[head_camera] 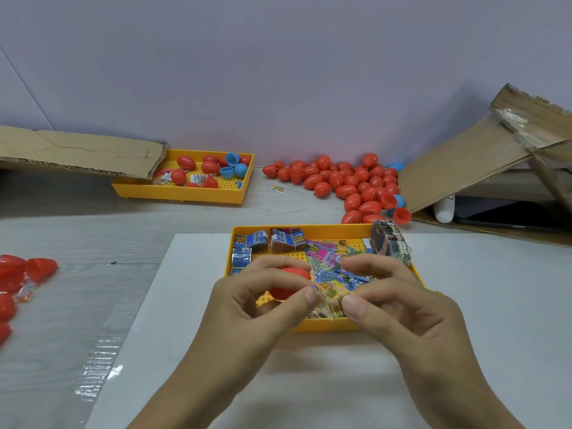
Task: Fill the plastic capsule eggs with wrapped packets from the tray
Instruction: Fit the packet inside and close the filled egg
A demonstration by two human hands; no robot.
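Over the near yellow tray [322, 326] my left hand [257, 308] grips a red capsule egg half [284, 289] between its curled fingers. My right hand [399, 308] pinches a small clear wrapped packet [329, 300] with yellow print. The left thumb touches that packet too, right beside the egg half. Behind my fingers the tray holds several wrapped packets [328, 258], blue, pink and yellow. A folded stack of packets [390, 243] leans on the tray's far right corner.
A heap of red eggs [349, 184] lies against the back wall. A second yellow tray [185, 193] at the back left holds red and blue halves. Red halves [18, 274] lie at the left edge. Cardboard sheets [483, 156] lean at the right and back left.
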